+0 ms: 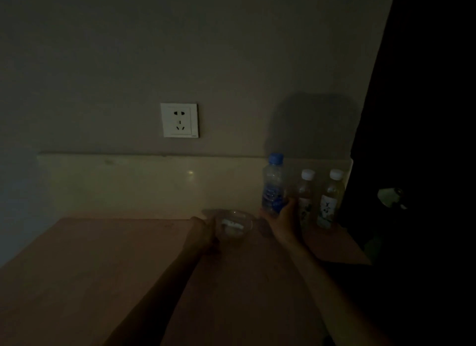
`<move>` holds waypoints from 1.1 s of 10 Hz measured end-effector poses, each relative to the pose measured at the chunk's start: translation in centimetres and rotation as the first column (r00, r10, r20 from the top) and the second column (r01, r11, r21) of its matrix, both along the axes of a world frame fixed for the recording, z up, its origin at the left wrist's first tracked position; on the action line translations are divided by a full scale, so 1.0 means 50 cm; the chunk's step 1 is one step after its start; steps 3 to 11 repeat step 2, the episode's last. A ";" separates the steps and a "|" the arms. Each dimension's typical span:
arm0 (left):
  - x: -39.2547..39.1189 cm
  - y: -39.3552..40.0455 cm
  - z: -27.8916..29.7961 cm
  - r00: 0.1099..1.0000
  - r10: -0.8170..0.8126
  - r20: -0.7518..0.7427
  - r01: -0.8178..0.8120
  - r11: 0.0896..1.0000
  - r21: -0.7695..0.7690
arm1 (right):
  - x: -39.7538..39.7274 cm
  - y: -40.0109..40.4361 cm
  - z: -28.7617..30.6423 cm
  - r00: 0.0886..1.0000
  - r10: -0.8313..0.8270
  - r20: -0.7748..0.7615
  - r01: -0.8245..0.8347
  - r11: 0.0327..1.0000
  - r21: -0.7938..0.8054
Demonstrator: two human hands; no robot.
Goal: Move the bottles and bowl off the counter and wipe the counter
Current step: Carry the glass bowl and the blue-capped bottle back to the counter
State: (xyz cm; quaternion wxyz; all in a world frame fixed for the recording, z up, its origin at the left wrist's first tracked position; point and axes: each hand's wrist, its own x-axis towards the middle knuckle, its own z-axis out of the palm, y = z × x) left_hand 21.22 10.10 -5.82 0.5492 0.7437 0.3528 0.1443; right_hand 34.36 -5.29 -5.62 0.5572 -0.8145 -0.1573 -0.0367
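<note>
- Near: wooden counter, dim light, two bare forearms reaching forward across it.
- Left hand: at left side of clear bowl, touching or wrapping its wall; finger position too dark to tell.
- Clear bowl: resting on counter between the two hands, something pale inside, unidentified.
- Right hand: wrapped round lower body of blue-capped bottle, fingers curled on its label band.
- Blue-capped bottle: upright, long axis vertical, base at or just above counter, directly ahead of right wrist; lift likely straight up.
- Two white-capped bottles, one just beside the held bottle, another further right: upright, untouched, closer to right hand than left.
- Far: pale backsplash, wall socket above it, dark area at right.
- Status, judged: clearing just begun; wiping not yet begun, no cloth visible.
</note>
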 end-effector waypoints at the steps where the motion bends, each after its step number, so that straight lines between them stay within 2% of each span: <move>1: -0.030 -0.004 0.009 1.000 0.013 -0.023 -0.014 1.000 -0.023 | -0.031 -0.019 0.007 0.999 -0.032 0.037 0.034 0.998 -0.050; 2: -0.073 -0.009 0.013 1.000 -0.004 -0.023 0.003 1.000 -0.022 | -0.092 -0.043 0.017 0.998 -0.032 0.047 0.036 0.997 -0.074; 11: -0.073 -0.009 0.013 1.000 -0.004 -0.023 0.003 1.000 -0.022 | -0.092 -0.043 0.017 0.998 -0.032 0.047 0.036 0.997 -0.074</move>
